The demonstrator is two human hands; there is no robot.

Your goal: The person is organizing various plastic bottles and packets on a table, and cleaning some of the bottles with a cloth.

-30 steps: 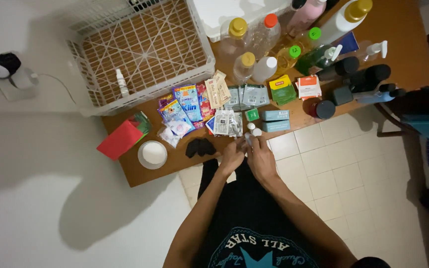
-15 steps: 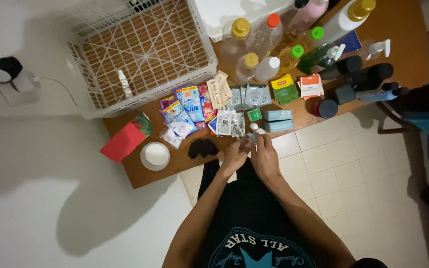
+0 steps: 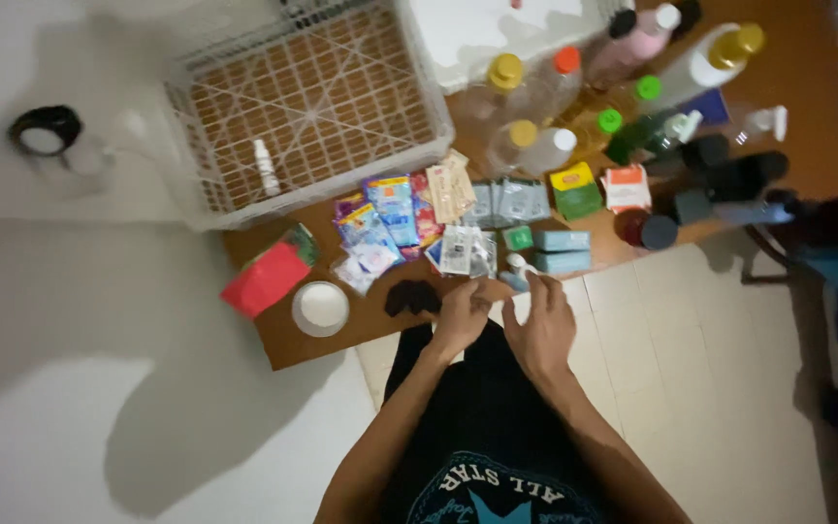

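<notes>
The fingers of the left hand (image 3: 462,312) are curled together at the near edge of the bench (image 3: 788,68), and the right hand (image 3: 539,325) meets it with its fingers bent inward, the tips reaching up to a small pale-blue tube with a white cap (image 3: 516,274) that lies just beyond them; whether either hand actually pinches the tube or only touches it is too small and blurred to tell. To handle so small a thing well, I judge it best to keep both hands close over the bench edge, so that it cannot roll off onto the tiled floor (image 3: 691,369). Just left of the left hand lies a dark crumpled item (image 3: 411,297), then a round white lidded jar (image 3: 320,308) and a red packet (image 3: 266,278). Beyond the fingers is a spread of small sachets (image 3: 392,218), a small green box (image 3: 518,238) and two pale-blue boxes (image 3: 563,250). Farther back stand bottles with coloured caps (image 3: 526,97), and at the far left a white wire basket (image 3: 307,107) holds one small white spray bottle (image 3: 266,167).
</notes>
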